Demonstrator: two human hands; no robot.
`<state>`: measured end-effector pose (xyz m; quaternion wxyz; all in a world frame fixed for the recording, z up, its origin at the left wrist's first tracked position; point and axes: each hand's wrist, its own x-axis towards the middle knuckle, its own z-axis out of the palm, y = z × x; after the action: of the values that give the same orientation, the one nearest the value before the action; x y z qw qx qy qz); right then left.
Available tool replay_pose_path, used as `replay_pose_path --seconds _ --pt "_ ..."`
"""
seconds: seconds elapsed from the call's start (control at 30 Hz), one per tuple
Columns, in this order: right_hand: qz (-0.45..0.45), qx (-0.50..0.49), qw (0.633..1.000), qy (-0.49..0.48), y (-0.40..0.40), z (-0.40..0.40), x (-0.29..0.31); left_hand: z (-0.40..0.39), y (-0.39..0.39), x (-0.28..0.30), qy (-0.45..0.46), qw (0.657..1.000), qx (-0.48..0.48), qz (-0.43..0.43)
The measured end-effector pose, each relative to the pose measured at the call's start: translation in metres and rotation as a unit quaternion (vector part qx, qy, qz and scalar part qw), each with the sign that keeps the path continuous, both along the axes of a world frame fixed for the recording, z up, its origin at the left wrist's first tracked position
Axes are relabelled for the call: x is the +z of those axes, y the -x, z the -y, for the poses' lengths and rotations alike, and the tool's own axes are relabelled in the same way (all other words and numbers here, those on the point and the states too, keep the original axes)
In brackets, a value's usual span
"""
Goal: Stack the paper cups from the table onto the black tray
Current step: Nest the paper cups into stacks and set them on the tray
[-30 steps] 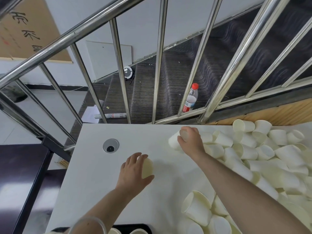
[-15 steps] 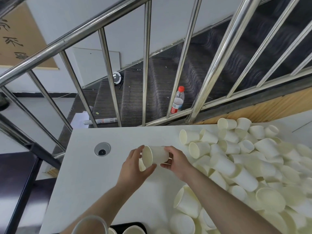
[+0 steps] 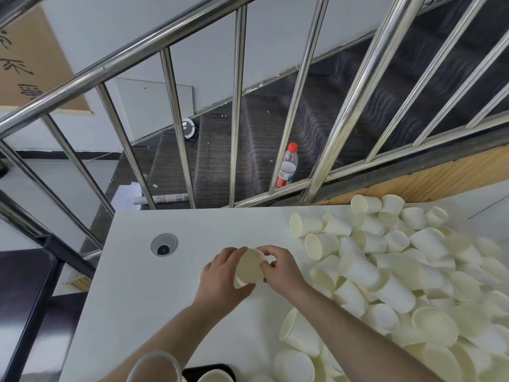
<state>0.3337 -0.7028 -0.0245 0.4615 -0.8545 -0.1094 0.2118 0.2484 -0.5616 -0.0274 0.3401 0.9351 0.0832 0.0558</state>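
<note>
My left hand [image 3: 220, 274] and right hand [image 3: 281, 268] both curled round one paper cup [image 3: 249, 267] above the white table [image 3: 132, 285], loose cup pile [image 3: 399, 271] at my right, black tray [image 3: 209, 369] near bottom edge

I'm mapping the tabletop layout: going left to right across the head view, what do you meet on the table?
Round cable port → left hand → held paper cup → right hand → pile of loose paper cups.
</note>
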Motion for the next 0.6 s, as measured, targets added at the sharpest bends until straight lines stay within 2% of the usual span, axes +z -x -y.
replay_pose_path --seconds 0.1,0.2,0.37,0.5,0.6 --pt "0.008 -0.032 0.998 0.045 -0.004 0.006 -0.006 -0.002 0.002 0.0 -0.068 0.996 -0.006 -0.062" --pt "0.005 -0.015 0.995 0.098 -0.006 0.013 -0.012 -0.009 0.005 -0.001 -0.134 0.981 0.004 -0.142" --pt "0.003 0.025 0.987 0.16 -0.007 0.016 -0.02 -0.016 0.008 -0.006 -0.124 0.972 0.012 -0.198" --pt "0.094 0.088 0.956 0.262 -0.001 0.015 -0.012 -0.016 0.011 -0.007 -0.097 0.974 0.015 -0.203" --pt "0.119 0.167 0.941 0.269 0.006 0.012 -0.005 -0.016 0.013 -0.006 -0.088 0.977 0.019 -0.194"
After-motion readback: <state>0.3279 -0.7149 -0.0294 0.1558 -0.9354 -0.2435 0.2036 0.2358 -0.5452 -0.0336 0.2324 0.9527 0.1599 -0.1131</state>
